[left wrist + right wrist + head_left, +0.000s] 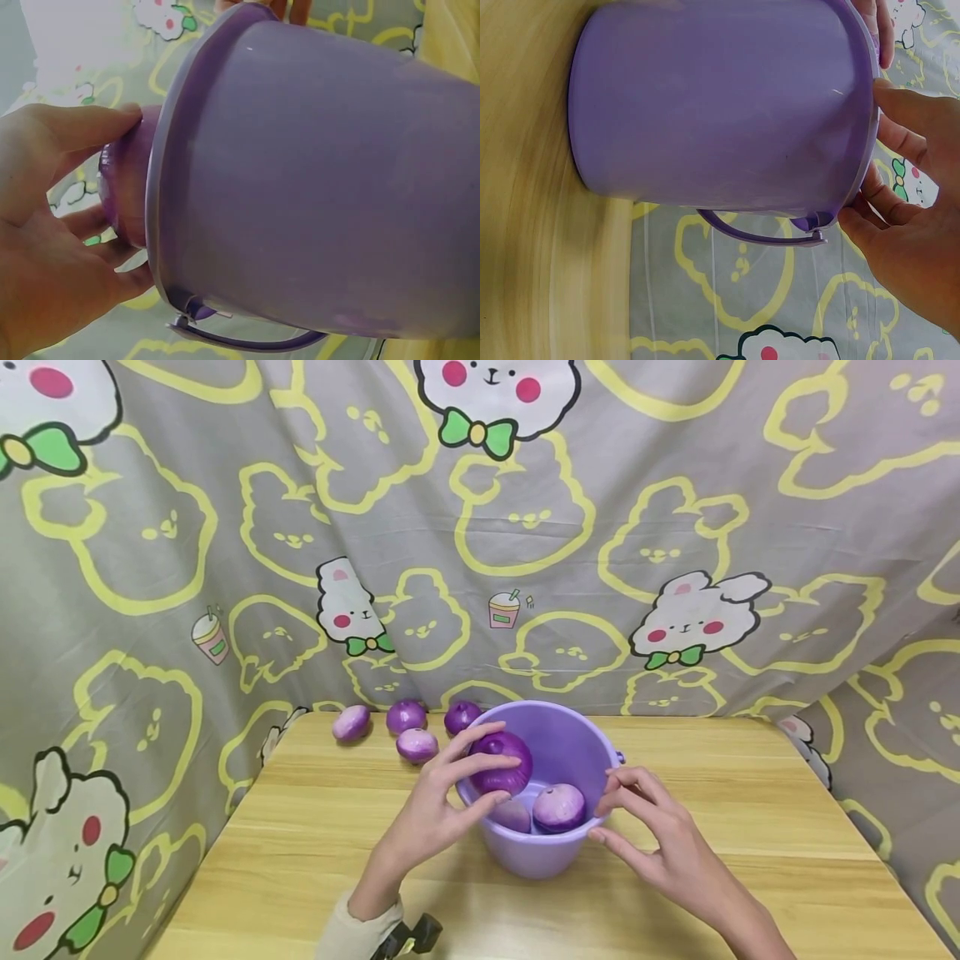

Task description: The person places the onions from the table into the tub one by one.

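Observation:
A light purple bucket (534, 856) stands upright on the table. My left hand (438, 802) grips a shiny purple onion (506, 764) over the bucket's left rim, thumb on one side and fingers across the top. In the left wrist view that onion (131, 184) shows just above the rim, partly hidden by the bucket wall. Two more onions lie inside, a pale-topped onion (561, 807) and another partly covered by the held one. At the right side of the rim, my right hand (660, 831) holds the bucket's edge between thumb and fingers.
Several onions rest at the back left of the wooden table (300, 852), among them a pale onion (352, 724) and a dark onion (407, 717). The bucket's handle (761, 238) hangs down its far side. A patterned curtain (420, 527) closes off the back.

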The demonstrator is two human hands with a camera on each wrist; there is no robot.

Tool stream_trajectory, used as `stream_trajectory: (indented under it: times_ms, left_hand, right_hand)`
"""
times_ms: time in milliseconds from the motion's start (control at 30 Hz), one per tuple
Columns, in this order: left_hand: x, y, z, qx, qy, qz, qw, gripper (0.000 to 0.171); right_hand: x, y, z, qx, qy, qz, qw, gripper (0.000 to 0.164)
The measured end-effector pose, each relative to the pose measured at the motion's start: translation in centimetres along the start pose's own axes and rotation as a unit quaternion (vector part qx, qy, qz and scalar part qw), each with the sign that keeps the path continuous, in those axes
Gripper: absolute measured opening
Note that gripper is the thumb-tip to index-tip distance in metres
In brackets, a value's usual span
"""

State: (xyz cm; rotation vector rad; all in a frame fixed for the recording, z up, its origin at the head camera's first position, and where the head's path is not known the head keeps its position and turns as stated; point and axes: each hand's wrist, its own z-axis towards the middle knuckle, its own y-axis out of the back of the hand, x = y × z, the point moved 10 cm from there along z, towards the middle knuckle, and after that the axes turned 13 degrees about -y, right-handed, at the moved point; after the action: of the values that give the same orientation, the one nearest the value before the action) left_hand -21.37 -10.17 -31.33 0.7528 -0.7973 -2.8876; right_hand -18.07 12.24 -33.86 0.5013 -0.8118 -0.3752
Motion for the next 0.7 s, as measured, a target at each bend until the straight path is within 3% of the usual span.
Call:
stream_trajectory:
  times_ms: [400,700]
  left_hand:
    - [-0.2,-1.3,0.0,0.03,-0.025,0.007,0.9992,0.033]
    - [-0.3,-1.5,0.1,0.024,-0.037,0.016,0.9989,0.037]
  right_hand:
    - [0.0,0.0,0.0,0.002,-0.002,-0.002,1.0,0.044]
    - [0.0,0.0,0.0,0.003,-0.003,-0.005,1.0,0.045]
